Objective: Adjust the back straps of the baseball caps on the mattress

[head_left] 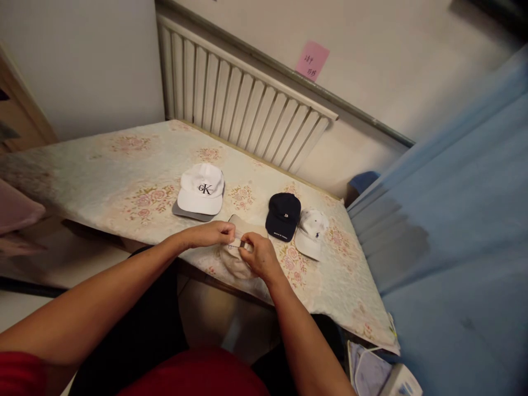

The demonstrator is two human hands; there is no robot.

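A beige cap (238, 266) lies at the front edge of the table, with its brim (252, 226) pointing away from me. My left hand (216, 233) has its fingers pinched at the left of the cap's near part. From the other side, my right hand (260, 255) pinches a small dark piece, seemingly part of the cap's strap. A thin dark line runs between my fingertips; its exact nature is too small to tell. My fingers partly cover the cap.
On the flowered tablecloth (243, 198), a white cap (201, 190) sits over a grey brim at the left. A navy cap (282, 216) and another white cap (311, 232) lie to the right. A radiator (243, 93) stands behind the table; a blue curtain (454, 231) hangs at the right.
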